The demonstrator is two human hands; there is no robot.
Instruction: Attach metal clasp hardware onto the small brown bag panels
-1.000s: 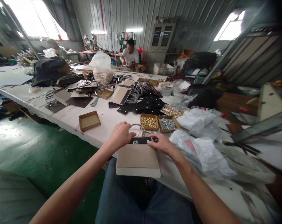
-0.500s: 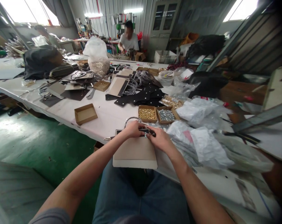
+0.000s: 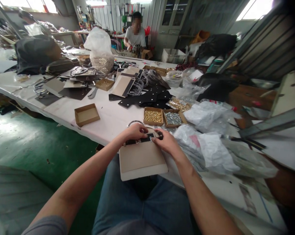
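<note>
A beige board [image 3: 142, 158] with a pale lower edge and a black strip along its top lies at the table's front edge, jutting over my lap. My left hand [image 3: 136, 131] is at the upper edge, fingers curled over the black strip; what they pinch is hidden. My right hand [image 3: 167, 142] grips the board's upper right corner, thumb on its face near a small light piece. A dark, thin piece shows between its fingers. Behind my left hand a grey cord loop [image 3: 135, 122] arches up. Small metal fittings [image 3: 137, 141] show on the strip by my left wrist.
Beyond my hands stand a box of gold fittings [image 3: 153, 116] and a box of silver fittings [image 3: 173, 118]. A shallow cardboard box [image 3: 87, 114] is at left. Plastic bags [image 3: 206, 143] crowd the right. Black strips [image 3: 147, 98] and stacked boards lie behind. A co-worker [image 3: 135, 36] sits across.
The board has turned slightly and moved a little toward me. My left hand has slid a little left along the top edge, and more of the black strip shows between the hands.
</note>
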